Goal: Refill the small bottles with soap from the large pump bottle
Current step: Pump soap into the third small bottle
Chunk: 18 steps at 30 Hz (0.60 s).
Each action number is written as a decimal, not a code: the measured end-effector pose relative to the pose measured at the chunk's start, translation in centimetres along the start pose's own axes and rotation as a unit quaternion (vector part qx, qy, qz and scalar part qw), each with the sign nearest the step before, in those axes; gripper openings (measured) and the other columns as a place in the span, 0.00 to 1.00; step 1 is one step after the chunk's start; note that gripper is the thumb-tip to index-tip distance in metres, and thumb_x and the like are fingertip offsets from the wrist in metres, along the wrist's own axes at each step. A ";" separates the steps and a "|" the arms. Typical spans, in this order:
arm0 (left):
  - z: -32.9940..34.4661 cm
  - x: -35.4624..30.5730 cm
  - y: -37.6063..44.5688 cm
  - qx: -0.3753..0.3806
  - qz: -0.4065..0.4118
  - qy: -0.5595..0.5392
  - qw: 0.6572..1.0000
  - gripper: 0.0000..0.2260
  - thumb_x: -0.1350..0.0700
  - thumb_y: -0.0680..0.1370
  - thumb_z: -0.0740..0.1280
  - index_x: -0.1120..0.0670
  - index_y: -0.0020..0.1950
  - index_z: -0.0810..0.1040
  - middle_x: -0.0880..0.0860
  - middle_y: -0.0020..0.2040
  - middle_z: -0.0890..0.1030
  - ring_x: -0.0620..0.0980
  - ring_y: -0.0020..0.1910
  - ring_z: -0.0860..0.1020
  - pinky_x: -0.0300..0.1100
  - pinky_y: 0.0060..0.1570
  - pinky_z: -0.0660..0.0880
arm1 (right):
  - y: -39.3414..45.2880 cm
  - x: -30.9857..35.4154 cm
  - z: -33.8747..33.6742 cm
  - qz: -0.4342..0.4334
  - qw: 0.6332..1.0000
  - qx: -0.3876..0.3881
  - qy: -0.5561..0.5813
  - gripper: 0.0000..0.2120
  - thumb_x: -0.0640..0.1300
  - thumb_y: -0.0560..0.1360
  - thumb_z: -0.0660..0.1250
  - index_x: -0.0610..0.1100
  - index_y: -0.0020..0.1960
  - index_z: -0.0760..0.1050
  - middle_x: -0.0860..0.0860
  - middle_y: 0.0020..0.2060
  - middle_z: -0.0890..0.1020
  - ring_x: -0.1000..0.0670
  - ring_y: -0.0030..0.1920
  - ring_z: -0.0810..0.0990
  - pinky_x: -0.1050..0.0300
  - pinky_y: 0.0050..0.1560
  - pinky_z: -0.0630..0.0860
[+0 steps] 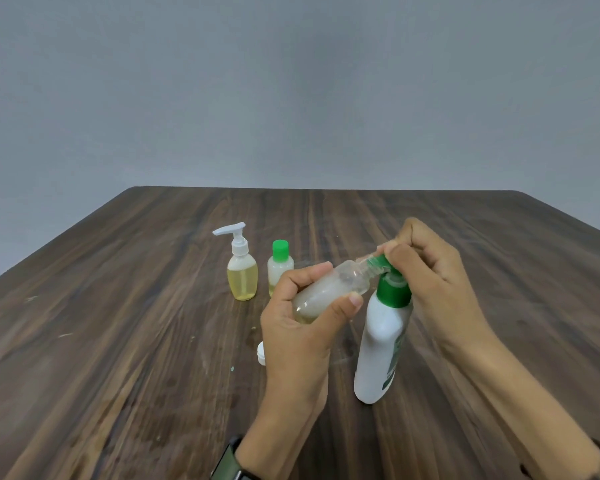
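Soft even light, faint shadows, slight blur, wide-angle stretching at the edges.

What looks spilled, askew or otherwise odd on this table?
A few pale specks dot the table near the loose white cap, possibly soap drips. The clear bottle is tilted in the left hand against the pump under the right hand, as filling needs. Nothing else stands out.

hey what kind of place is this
Probably a plain indoor tabletop set up for the task: a dark wooden table against a bare grey wall, holding only soap bottles.
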<state>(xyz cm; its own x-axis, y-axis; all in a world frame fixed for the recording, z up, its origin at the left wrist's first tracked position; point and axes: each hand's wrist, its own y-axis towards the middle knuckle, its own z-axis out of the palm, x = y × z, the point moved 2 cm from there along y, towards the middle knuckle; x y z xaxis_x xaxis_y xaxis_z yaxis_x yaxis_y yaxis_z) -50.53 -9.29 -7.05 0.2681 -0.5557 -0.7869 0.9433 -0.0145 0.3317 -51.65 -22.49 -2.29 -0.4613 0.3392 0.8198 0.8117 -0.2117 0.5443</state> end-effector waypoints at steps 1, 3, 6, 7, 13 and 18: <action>0.0 0.0 0.0 -0.001 -0.003 0.000 1.000 0.16 0.64 0.58 0.76 0.53 0.43 0.80 0.43 0.38 0.83 0.41 0.39 0.81 0.32 0.37 0.77 | -0.1 -0.1 0.0 0.000 1.000 -0.008 0.001 0.12 0.42 0.72 0.60 0.47 0.30 0.64 0.40 0.30 0.69 0.43 0.34 0.70 0.62 0.32 0.67; 0.0 0.1 -0.2 -0.009 -0.014 -0.014 1.000 0.16 0.63 0.57 0.77 0.53 0.42 0.80 0.44 0.38 0.83 0.42 0.39 0.81 0.32 0.37 0.77 | 0.0 -0.2 0.0 0.001 1.000 0.003 -0.003 0.11 0.42 0.71 0.60 0.47 0.30 0.65 0.37 0.33 0.71 0.37 0.36 0.72 0.57 0.34 0.69; 0.0 0.3 -0.2 -0.008 -0.011 -0.008 1.000 0.16 0.63 0.58 0.76 0.53 0.43 0.80 0.44 0.39 0.83 0.42 0.39 0.81 0.32 0.37 0.77 | 0.0 -0.2 -0.1 0.001 1.000 0.014 -0.003 0.11 0.44 0.71 0.61 0.43 0.32 0.64 0.30 0.38 0.74 0.32 0.38 0.74 0.45 0.35 0.71; 0.0 0.3 -0.2 -0.004 -0.011 -0.003 1.000 0.16 0.61 0.56 0.77 0.52 0.42 0.81 0.44 0.39 0.83 0.42 0.39 0.81 0.32 0.37 0.77 | -0.2 -0.5 -0.2 -0.003 1.000 0.000 -0.005 0.12 0.46 0.71 0.61 0.42 0.32 0.64 0.31 0.37 0.74 0.34 0.36 0.74 0.47 0.34 0.71; 0.1 0.2 -0.3 -0.008 -0.019 -0.024 0.999 0.15 0.56 0.55 0.76 0.50 0.40 0.82 0.44 0.39 0.83 0.42 0.39 0.82 0.32 0.37 0.77 | 0.0 -0.7 -0.3 0.014 1.000 0.011 0.004 0.13 0.46 0.70 0.62 0.37 0.36 0.64 0.29 0.40 0.77 0.31 0.42 0.77 0.34 0.41 0.73; 0.2 0.4 -0.4 -0.011 -0.027 -0.016 0.999 0.16 0.56 0.54 0.76 0.49 0.41 0.82 0.45 0.39 0.83 0.43 0.40 0.82 0.33 0.36 0.77 | -0.1 -0.5 -0.3 0.013 1.000 0.016 -0.004 0.13 0.50 0.68 0.61 0.40 0.34 0.65 0.28 0.40 0.75 0.29 0.42 0.76 0.33 0.41 0.72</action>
<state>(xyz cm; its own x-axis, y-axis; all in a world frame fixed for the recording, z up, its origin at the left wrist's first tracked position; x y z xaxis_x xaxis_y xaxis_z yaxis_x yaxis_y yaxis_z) -50.81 -9.70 -7.42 0.2100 -0.5817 -0.7858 0.9606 -0.0267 0.2765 -51.61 -22.92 -2.70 -0.4383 0.3406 0.8318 0.8338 -0.1916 0.5178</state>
